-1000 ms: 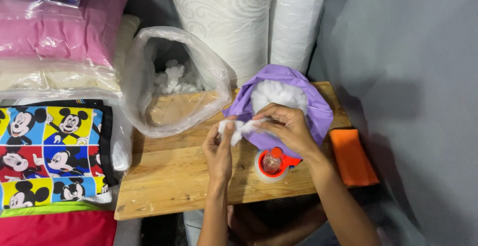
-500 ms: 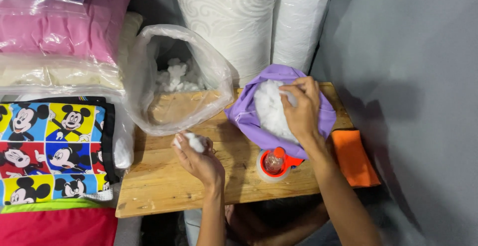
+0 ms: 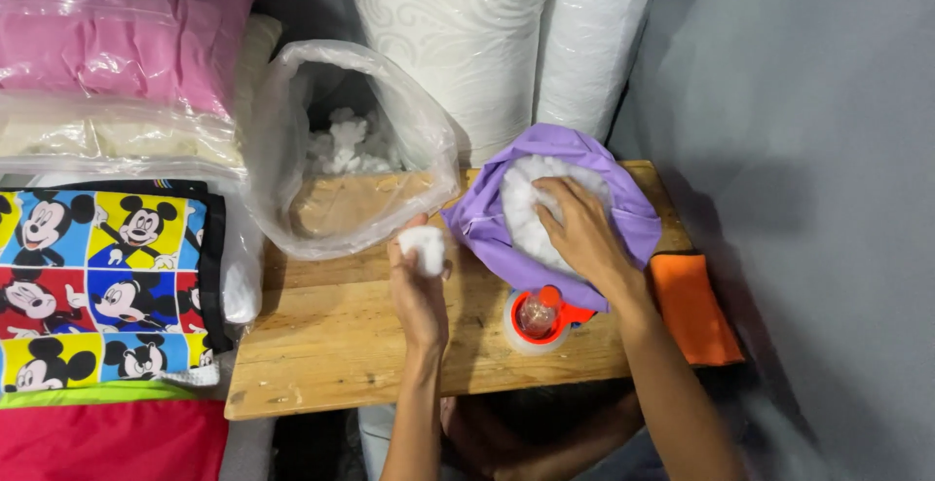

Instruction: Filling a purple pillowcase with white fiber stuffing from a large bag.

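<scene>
A wooden surface (image 3: 331, 345) stands against a grey wall. On it lies a purple pillow cover (image 3: 487, 223), partly filled with white stuffing (image 3: 521, 213), with room left. The right hand (image 3: 584, 233) presses flat into it, open, gripping nothing. The left hand (image 3: 417, 291) pinches a stuffing tuft (image 3: 425, 247). A clear bag (image 3: 321, 165) holds more; a tape dispenser (image 3: 539, 315) sits near.

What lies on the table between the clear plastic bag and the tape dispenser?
In the head view, the left hand holding a white tuft lies between the bag and the dispenser; otherwise bare wood.
</scene>
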